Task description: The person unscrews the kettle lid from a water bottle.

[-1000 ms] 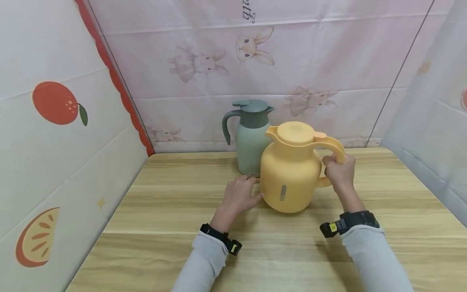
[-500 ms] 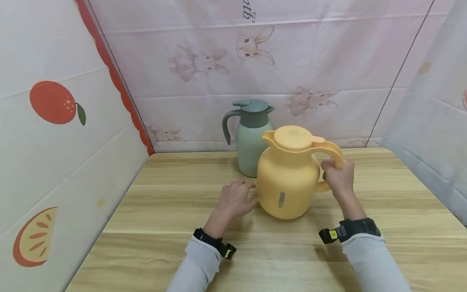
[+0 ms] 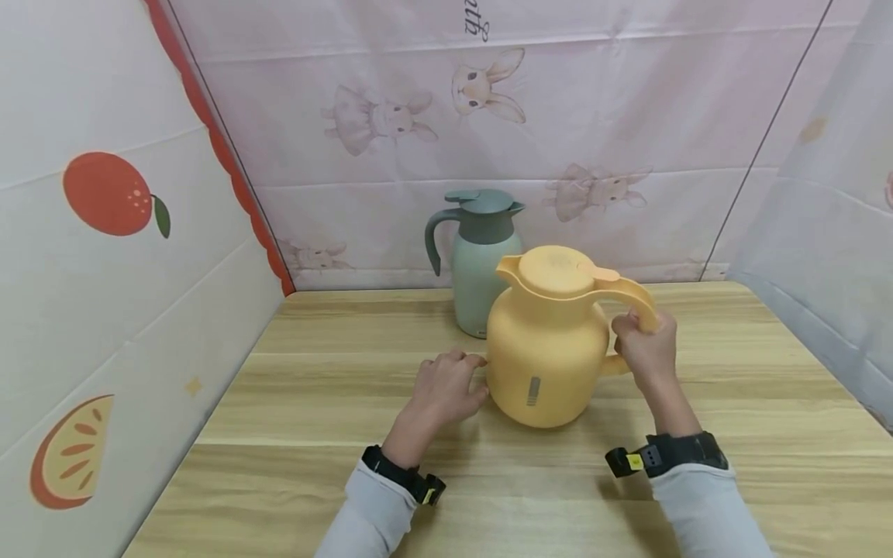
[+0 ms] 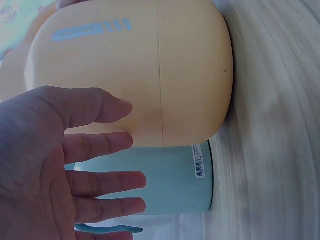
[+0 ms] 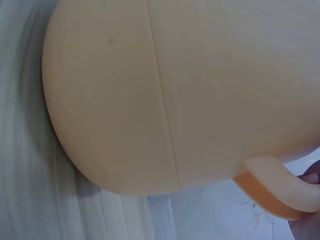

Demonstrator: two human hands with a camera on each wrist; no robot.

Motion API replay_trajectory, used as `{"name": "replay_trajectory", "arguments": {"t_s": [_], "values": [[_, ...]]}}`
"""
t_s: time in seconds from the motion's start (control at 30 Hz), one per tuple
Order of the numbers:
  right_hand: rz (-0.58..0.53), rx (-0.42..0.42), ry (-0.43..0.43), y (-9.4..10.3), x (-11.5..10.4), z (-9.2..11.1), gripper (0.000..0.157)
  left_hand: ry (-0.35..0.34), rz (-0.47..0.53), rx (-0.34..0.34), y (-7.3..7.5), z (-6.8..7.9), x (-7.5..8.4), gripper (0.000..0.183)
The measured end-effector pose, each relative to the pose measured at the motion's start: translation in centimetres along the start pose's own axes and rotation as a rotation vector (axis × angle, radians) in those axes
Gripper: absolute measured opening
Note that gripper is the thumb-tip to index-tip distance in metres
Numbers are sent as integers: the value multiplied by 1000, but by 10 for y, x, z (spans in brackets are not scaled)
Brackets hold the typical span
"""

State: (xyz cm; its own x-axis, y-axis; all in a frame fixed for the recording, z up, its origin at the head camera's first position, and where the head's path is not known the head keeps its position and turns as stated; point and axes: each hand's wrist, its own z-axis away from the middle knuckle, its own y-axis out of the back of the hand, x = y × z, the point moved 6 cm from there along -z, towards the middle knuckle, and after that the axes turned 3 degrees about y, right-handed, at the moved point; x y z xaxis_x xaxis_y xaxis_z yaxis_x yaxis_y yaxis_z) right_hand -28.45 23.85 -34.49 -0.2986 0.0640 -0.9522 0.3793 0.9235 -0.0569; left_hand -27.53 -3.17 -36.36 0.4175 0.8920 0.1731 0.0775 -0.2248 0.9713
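A yellow jug with a lid and spout stands upright on the wooden table, its spout towards the left. My right hand grips the jug's handle on the right side. At the jug's left side is my left hand, thumb and fingertips at or very near its wall; contact is hard to tell. In the left wrist view the fingers are stretched out and spread, with nothing held. Behind the yellow jug stands a green jug, partly hidden by it, its dark green handle pointing left.
The wooden table reaches back to a pink wall cloth printed with rabbits. A white cloth with fruit prints borders the left, and another pale cloth borders the right.
The yellow jug has moved towards me and slightly left, away from the green jug. Both hands have travelled along with it. The green jug has stayed in place.
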Motion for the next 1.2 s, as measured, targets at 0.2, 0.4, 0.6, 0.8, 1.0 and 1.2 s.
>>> {"name": "replay_trajectory", "arguments": {"t_s": [0.2, 0.4, 0.6, 0.8, 1.0, 1.2], "values": [[33, -38, 0, -4, -1, 5, 36, -2, -27, 4, 2, 5, -2, 39], [-1, -45, 9, -8, -3, 11, 37, -5, -44, 23, 4, 9, -6, 37], [-34, -47, 5, -10, -3, 15, 35, 20, -26, 18, 6, 14, -12, 35], [-39, -81, 22, -12, -5, 18, 35, 32, 3, 16, 6, 20, -19, 38], [-41, -102, 47, -14, -7, 19, 33, 21, 7, 41, 9, 24, -22, 38], [-79, -158, 52, -13, -5, 22, 33, 4, -5, 59, 11, 24, -21, 37]]}}
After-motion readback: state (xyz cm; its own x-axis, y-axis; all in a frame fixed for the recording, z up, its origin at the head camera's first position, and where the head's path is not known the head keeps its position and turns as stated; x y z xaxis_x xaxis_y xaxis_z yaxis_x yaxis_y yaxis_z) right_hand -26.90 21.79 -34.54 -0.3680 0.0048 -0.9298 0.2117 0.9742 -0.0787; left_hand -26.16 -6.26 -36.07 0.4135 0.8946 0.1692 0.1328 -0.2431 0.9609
